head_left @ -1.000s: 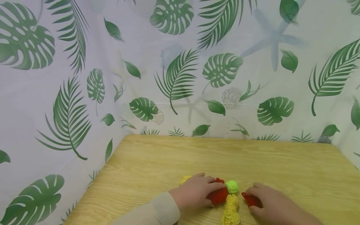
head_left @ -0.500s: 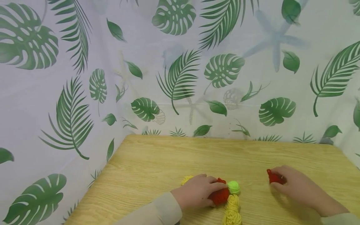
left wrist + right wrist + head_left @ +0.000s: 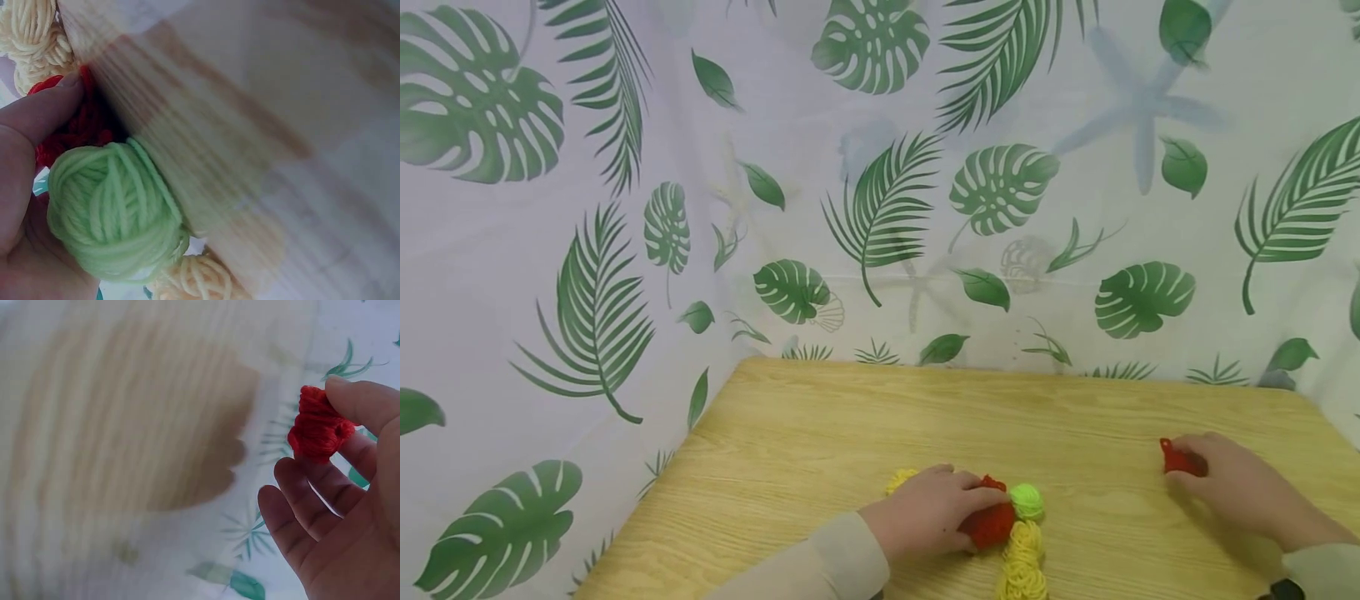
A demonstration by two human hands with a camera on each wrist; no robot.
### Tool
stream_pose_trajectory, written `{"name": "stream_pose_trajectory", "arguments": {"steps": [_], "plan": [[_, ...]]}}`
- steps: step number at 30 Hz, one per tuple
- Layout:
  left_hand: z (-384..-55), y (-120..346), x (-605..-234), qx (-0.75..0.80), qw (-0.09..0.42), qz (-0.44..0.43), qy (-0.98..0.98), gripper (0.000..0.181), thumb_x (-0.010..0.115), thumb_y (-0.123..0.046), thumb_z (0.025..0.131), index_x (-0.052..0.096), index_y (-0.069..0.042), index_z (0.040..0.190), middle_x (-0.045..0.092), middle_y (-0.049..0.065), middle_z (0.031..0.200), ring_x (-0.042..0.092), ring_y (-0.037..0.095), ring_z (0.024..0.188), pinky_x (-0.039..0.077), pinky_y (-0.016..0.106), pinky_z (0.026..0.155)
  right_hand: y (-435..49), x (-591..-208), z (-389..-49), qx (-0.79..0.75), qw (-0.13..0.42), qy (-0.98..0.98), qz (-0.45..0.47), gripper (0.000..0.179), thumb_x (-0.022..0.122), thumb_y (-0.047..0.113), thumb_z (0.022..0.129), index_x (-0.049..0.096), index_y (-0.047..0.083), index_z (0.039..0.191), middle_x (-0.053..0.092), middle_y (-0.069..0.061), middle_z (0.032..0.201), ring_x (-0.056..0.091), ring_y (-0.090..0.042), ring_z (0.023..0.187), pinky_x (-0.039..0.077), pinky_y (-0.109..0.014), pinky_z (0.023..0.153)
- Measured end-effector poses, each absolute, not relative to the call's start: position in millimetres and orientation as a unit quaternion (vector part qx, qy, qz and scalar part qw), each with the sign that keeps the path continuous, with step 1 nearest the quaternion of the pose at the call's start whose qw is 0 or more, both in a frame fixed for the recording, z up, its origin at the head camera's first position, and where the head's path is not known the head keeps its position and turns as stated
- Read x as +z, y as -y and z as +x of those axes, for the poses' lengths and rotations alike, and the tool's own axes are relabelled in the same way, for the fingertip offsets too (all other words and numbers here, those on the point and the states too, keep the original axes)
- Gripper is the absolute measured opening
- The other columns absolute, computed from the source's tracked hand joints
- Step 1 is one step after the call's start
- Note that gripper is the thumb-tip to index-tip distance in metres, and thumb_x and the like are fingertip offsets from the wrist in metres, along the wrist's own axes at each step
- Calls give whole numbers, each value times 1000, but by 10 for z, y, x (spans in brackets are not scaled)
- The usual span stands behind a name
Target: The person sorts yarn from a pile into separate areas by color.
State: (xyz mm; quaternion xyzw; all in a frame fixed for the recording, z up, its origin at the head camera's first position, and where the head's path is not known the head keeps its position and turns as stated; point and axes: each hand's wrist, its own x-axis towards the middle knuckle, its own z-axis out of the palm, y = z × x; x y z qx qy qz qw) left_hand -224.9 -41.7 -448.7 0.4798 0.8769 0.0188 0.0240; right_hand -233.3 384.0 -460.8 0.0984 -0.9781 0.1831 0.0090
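Note:
My left hand (image 3: 925,512) grips a red yarn bundle (image 3: 992,525) low on the table, thumb on its near side and fingers over its far side. Beyond the fingertips sits a bright green yarn ball (image 3: 1027,502), with a twisted yellow yarn skein (image 3: 1024,562) just in front of it. In the left wrist view, a light green yarn ball (image 3: 115,212) lies by the palm, beside the red yarn. Off to the right, my right hand (image 3: 1232,483) pinches a small red crocheted piece (image 3: 319,428) between thumb and forefinger; the other fingers are loosely bent.
More yellow yarn (image 3: 901,479) shows behind the left hand, partly covered by it. The wood-grain table (image 3: 820,417) meets a leaf-printed white sheet (image 3: 865,125) at its back and left edges. A dark band (image 3: 1287,590) circles the right wrist.
My right hand has carried the small red crocheted piece rightward and farther back, away from the yarn group. The left hand keeps its hold on the red yarn bundle.

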Motion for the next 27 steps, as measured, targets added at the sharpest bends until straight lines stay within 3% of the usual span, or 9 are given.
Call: {"name": "stream_pose_trajectory", "arguments": {"steps": [5, 14, 27], "plan": [[-2254, 404, -4505, 20, 28, 478, -878, 70, 77, -44, 89, 45, -34, 151, 58, -10, 135, 53, 3, 121, 36, 30, 111, -3919, -4648, -2359, 183, -7, 979, 89, 54, 77, 31, 89, 63, -12, 119, 63, -27, 109, 60, -44, 99, 49, -61, 82], [-2255, 359, -4521, 6, 38, 459, -888, 79, 80, -43, 87, 40, -37, 155, 57, -10, 139, 52, 3, 126, 34, 35, 114, -4006, -4696, -2396, 172, -42, 981, 75, 64, 75, 37, 91, 58, -15, 123, 61, -31, 111, 60, -45, 99, 50, -61, 81], [-2230, 366, -4498, 19, -16, 447, -894, 61, 81, -34, 87, 55, -35, 142, 65, -11, 115, 59, 2, 108, 35, 36, 114, -4055, -4804, -2422, 185, -26, 979, 81, 83, 80, 46, 84, 50, -14, 133, 62, -26, 107, 61, -34, 90, 53, -48, 72]]}}
